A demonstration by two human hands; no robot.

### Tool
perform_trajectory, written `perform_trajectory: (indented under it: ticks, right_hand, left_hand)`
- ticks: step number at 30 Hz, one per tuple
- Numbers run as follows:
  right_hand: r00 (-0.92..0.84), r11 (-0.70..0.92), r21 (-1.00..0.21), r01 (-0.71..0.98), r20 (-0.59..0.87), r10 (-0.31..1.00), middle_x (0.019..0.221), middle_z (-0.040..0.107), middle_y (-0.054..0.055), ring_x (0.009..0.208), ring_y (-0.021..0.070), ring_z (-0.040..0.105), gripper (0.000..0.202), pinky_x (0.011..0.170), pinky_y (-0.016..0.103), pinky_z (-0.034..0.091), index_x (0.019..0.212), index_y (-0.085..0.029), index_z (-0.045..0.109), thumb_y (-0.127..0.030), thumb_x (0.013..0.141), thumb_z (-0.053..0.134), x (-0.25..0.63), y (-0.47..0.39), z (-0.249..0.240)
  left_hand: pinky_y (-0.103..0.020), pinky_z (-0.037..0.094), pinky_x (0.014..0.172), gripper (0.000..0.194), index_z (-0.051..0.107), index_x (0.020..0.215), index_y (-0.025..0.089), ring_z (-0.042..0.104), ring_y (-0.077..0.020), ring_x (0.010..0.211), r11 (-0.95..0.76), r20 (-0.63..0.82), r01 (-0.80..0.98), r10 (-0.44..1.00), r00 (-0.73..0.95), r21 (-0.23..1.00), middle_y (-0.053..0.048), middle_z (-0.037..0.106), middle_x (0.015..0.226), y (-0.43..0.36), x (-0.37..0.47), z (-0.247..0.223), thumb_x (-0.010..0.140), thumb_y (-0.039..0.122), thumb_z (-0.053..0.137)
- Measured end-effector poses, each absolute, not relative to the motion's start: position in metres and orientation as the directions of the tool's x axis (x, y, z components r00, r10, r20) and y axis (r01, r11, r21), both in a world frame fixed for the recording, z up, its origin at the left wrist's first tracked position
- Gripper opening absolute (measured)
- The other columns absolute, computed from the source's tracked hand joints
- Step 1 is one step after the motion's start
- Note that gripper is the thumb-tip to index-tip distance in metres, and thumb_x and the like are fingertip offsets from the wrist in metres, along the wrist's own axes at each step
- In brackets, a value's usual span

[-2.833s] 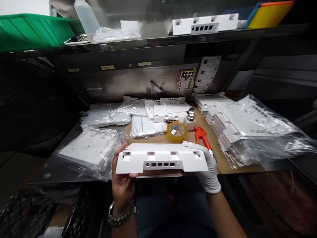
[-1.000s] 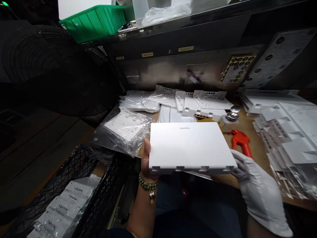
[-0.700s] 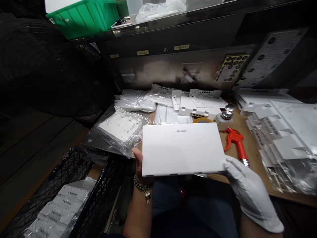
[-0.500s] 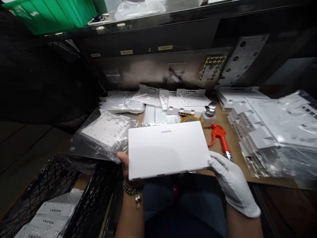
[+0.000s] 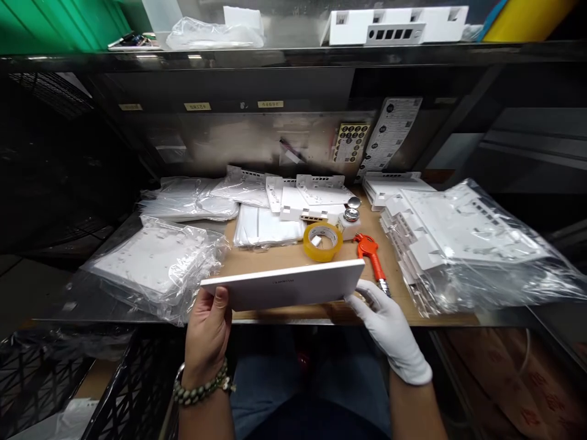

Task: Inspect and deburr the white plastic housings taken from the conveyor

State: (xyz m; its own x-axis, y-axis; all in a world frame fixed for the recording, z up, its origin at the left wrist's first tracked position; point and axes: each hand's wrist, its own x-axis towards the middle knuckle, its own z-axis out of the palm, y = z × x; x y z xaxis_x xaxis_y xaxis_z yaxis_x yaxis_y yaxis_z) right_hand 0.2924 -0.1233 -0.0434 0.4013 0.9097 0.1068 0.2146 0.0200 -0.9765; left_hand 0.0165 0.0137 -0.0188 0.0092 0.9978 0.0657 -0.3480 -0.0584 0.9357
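Between my hands I hold a white plastic cover [image 5: 288,287] with a HUAWEI mark, tilted so that its long edge faces up. My bare left hand [image 5: 208,327], with a beaded bracelet at the wrist, grips its left end, thumb on the face. My right hand [image 5: 387,327], in a white glove, pinches the right end at the lower corner. Just beyond the cover lie a roll of yellow tape [image 5: 337,242] and a red air blow gun [image 5: 372,256]. A small white pump bottle [image 5: 351,223] with a metal top stands beside the tape.
Bagged white covers [image 5: 153,256] lie at the left; a tall bagged stack [image 5: 477,232] stands at the right. More white covers [image 5: 316,198] rest at the back. Overhead runs a shelf [image 5: 293,58] holding a green bin [image 5: 59,27]. A black crate [image 5: 110,379] sits lower left.
The cover has tipped from showing its broad face to a steep, edge-on angle. Both hands stay on it. The view has swung right, bringing more of the shelf into sight.
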Motion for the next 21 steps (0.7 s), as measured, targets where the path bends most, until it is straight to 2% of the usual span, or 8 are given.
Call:
perform_trajectory:
  ticks: [3, 8, 12, 15, 17, 19, 21]
  right_hand:
    - [0.447, 0.112, -0.985, 0.131, 0.159, 0.88, 0.126, 0.075, 0.0, 0.119, 0.018, 0.069, 0.033, 0.109, 0.03, 0.052, 0.125, -0.034, 0.072, -0.035, 0.093, 0.074, 0.286, -0.123, -0.049]
    - [0.514, 0.178, -0.98, 0.089, 0.198, 0.835, 0.108, 0.079, -0.003, 0.102, 0.0152, 0.074, 0.021, 0.1, 0.027, 0.058, 0.112, -0.033, 0.077, -0.026, 0.091, 0.076, 0.283, -0.124, -0.054]
    - [0.542, 0.167, -0.982, 0.089, 0.189, 0.819, 0.106, 0.08, -0.002, 0.099, 0.0163, 0.075, 0.022, 0.097, 0.028, 0.059, 0.109, -0.031, 0.077, -0.025, 0.087, 0.08, 0.287, -0.125, -0.058]
    - [0.562, 0.16, -0.981, 0.111, 0.195, 0.804, 0.11, 0.08, -0.001, 0.098, 0.018, 0.075, 0.026, 0.097, 0.03, 0.06, 0.109, -0.03, 0.077, -0.025, 0.084, 0.082, 0.29, -0.127, -0.064]
    - [0.583, 0.167, -0.972, 0.163, 0.232, 0.778, 0.111, 0.08, 0.001, 0.097, 0.02, 0.076, 0.027, 0.098, 0.034, 0.06, 0.11, -0.029, 0.077, -0.023, 0.084, 0.082, 0.29, -0.129, -0.069]
    - [0.594, 0.21, -0.942, 0.261, 0.328, 0.734, 0.114, 0.08, 0.002, 0.1, 0.0227, 0.076, 0.027, 0.101, 0.039, 0.06, 0.11, -0.03, 0.077, -0.019, 0.085, 0.079, 0.289, -0.133, -0.068]
    - [0.558, 0.3, -0.887, 0.352, 0.456, 0.694, 0.118, 0.078, 0.002, 0.106, 0.026, 0.075, 0.029, 0.102, 0.046, 0.059, 0.11, -0.033, 0.077, -0.015, 0.087, 0.076, 0.287, -0.135, -0.06]
  left_hand:
    - [-0.021, 0.054, 0.081, 0.032, 0.074, 0.088, 0.024, 0.066, -0.0147, 0.086, -0.192, 0.217, -0.294, 0.975, 0.056, 0.936, 0.0, 0.07, 0.087, 0.01, 0.02, -0.025, 0.085, 0.056, 0.078]
    - [-0.032, 0.052, 0.085, 0.032, 0.071, 0.086, 0.023, 0.062, -0.0199, 0.086, -0.396, 0.438, -0.237, 0.885, 0.161, 0.887, -0.003, 0.065, 0.082, 0.007, 0.024, -0.024, 0.094, 0.054, 0.067]
    - [-0.033, 0.051, 0.082, 0.028, 0.071, 0.089, 0.023, 0.064, -0.0209, 0.085, -0.44, 0.484, -0.244, 0.859, 0.168, 0.864, -0.003, 0.067, 0.082, 0.006, 0.025, -0.023, 0.096, 0.05, 0.066]
    - [-0.034, 0.052, 0.084, 0.03, 0.072, 0.087, 0.022, 0.065, -0.0215, 0.085, -0.396, 0.452, -0.278, 0.875, 0.175, 0.875, -0.003, 0.068, 0.082, 0.003, 0.025, -0.023, 0.092, 0.052, 0.071]
    - [-0.033, 0.052, 0.09, 0.04, 0.074, 0.081, 0.021, 0.066, -0.0221, 0.091, -0.318, 0.386, -0.336, 0.909, 0.159, 0.887, -0.005, 0.07, 0.085, 0.0, 0.029, -0.019, 0.09, 0.06, 0.07]
    - [-0.032, 0.05, 0.102, 0.052, 0.075, 0.082, 0.021, 0.066, -0.0225, 0.109, -0.198, 0.263, -0.436, 0.96, 0.093, 0.878, -0.007, 0.074, 0.104, -0.002, 0.035, -0.012, 0.096, 0.067, 0.056]
    - [-0.034, 0.044, 0.113, 0.051, 0.077, 0.099, 0.024, 0.06, -0.0223, 0.129, -0.001, 0.054, -0.582, 0.996, 0.074, 0.813, -0.006, 0.071, 0.128, -0.002, 0.038, -0.005, 0.102, 0.063, 0.044]
